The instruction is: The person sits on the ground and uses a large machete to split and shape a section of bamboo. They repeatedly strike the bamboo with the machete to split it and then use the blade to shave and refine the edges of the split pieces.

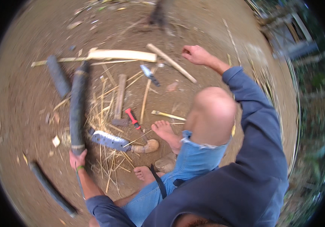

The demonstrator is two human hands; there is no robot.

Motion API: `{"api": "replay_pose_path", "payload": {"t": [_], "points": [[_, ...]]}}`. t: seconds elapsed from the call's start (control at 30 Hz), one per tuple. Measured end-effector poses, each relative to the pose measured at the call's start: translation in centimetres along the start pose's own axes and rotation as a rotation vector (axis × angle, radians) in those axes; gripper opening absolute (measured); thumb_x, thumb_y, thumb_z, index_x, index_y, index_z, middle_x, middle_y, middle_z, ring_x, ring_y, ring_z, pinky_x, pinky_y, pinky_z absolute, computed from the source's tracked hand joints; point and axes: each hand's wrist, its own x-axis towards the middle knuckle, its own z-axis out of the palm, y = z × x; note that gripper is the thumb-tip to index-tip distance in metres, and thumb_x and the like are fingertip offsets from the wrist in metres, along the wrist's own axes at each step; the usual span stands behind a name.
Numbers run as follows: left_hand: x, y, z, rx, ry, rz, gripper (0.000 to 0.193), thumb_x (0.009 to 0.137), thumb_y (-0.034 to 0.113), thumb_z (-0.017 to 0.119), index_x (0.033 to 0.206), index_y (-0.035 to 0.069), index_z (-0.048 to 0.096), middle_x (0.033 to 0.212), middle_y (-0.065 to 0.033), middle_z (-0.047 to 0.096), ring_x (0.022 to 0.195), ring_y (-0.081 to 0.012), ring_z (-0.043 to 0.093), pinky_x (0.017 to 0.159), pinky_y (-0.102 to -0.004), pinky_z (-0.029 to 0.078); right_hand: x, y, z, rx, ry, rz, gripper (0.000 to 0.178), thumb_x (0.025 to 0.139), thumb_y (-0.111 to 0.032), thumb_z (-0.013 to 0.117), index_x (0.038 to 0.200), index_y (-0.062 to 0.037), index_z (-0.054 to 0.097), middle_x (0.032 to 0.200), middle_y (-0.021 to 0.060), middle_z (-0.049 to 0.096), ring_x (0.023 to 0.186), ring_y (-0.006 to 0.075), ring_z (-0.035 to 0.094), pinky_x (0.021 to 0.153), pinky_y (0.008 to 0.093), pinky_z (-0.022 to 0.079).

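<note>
My left hand (pixel 78 158) is closed around the near end of a long dark bamboo pole (pixel 78 106), which points away from me. To the right, beyond my raised knee, my right hand (pixel 197 55) hangs in the air with loosely bent fingers and no object visible in it. A wooden stick (pixel 172 63) lies on the ground near that hand. Between my feet and the pole are a machete (pixel 111 141) with holes in its blade and a curved wooden handle, a red-handled tool (pixel 133 118), and a hammer (pixel 121 96) with a wooden handle.
Thin split strips (pixel 103 113) are scattered around the tools. A knife (pixel 149 75) lies near a pale split slat (pixel 122 55). Dark bamboo pieces lie at the upper left (pixel 58 76) and lower left (pixel 52 189). Long strips (pixel 267 85) line the right side; a blurred dark shape (pixel 161 15) is at the top.
</note>
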Motion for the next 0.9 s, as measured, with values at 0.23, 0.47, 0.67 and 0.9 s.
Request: {"api": "replay_pose_path", "payload": {"t": [0.23, 0.47, 0.67, 0.9], "points": [[-0.9, 0.8, 0.9, 0.052, 0.033, 0.01, 0.094, 0.054, 0.048, 0.091, 0.13, 0.004, 0.056, 0.119, -0.024, 0.069, 0.112, -0.0434, 0.064, 0.098, -0.05, 0.048, -27.4, -0.3, 22.2, 0.192, -0.129, 0.525, 0.059, 0.091, -0.034, 0.065, 0.139, -0.0045, 0.048, 0.135, 0.0301, 0.046, 0.121, 0.0497, 0.051, 0.101, 0.057, 0.047], [0.1, -1.7, 2.2, -0.013, 0.09, 0.014, 0.092, 0.049, 0.028, 0.096, 0.125, 0.004, 0.052, 0.125, -0.0197, 0.064, 0.117, -0.0425, 0.06, 0.099, -0.0486, 0.05, -39.2, -6.6, 32.4, 0.347, -0.074, 0.626, 0.072, 0.092, -0.039, 0.064, 0.153, -0.0102, 0.036, 0.15, 0.0288, 0.039, 0.135, 0.0487, 0.043, 0.11, 0.0556, 0.04], [-3.0, 2.2, 1.1, 0.093, 0.126, -0.096, 0.091, 0.051, 0.027, 0.097, 0.126, 0.011, 0.048, 0.127, -0.0159, 0.062, 0.12, -0.0393, 0.059, 0.099, -0.0495, 0.051, -28.6, -10.6, 34.3, 0.259, -0.07, 0.531, 0.051, 0.096, -0.039, 0.056, 0.14, -0.013, 0.05, 0.136, 0.0197, 0.054, 0.125, 0.0414, 0.052, 0.103, 0.0508, 0.042], [-2.9, 2.4, 0.7, 0.085, 0.061, -0.156, 0.092, 0.051, 0.032, 0.095, 0.128, 0.012, 0.048, 0.131, -0.0142, 0.061, 0.121, -0.0368, 0.06, 0.1, -0.0488, 0.051, -19.6, -16.1, 35.2, 0.054, -0.247, 0.054, 0.035, 0.099, -0.035, 0.049, 0.123, -0.0118, 0.059, 0.12, 0.0125, 0.064, 0.117, 0.0351, 0.056, 0.096, 0.0484, 0.043]]}}
